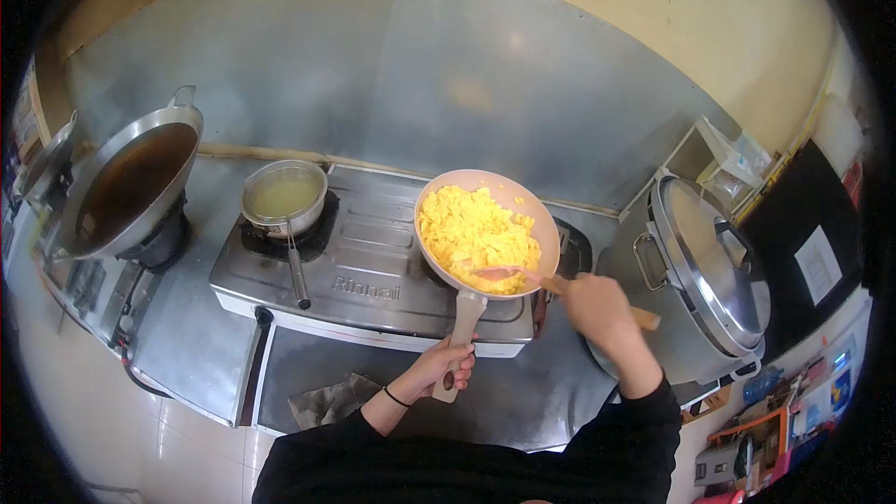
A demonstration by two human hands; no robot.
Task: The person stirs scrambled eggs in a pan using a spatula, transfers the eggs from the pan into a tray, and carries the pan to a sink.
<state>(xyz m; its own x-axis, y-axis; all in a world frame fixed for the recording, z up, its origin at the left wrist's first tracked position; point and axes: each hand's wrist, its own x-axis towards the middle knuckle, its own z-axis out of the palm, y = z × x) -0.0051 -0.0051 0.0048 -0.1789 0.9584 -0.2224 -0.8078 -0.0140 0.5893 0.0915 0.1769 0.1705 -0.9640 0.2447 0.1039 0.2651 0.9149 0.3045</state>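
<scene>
Both hands busy at the right burner of the stove (373,289): left hand (446,362) wrapped around the pale handle of the pink pan (523,196), fingers closed firmly on it near its end; right hand (597,310) clenched on the wooden handle of a spatula (509,272), its pale blade dipping into the yellow scrambled egg (476,233) at the near rim. Best done by keeping the pan level and steady over the burner, sweeping from the rim toward the middle, lifting and folding instead of pressing, so no curd sticks or slides over the low near edge. Worth watching the grip at the very end of the handle, where leverage looks weak. Far left on the table (187,336), a large wok (131,182) of dark liquid; on the left burner, a small saucepan (283,196) of pale liquid; at right, a lidded steel pot (709,271).
</scene>
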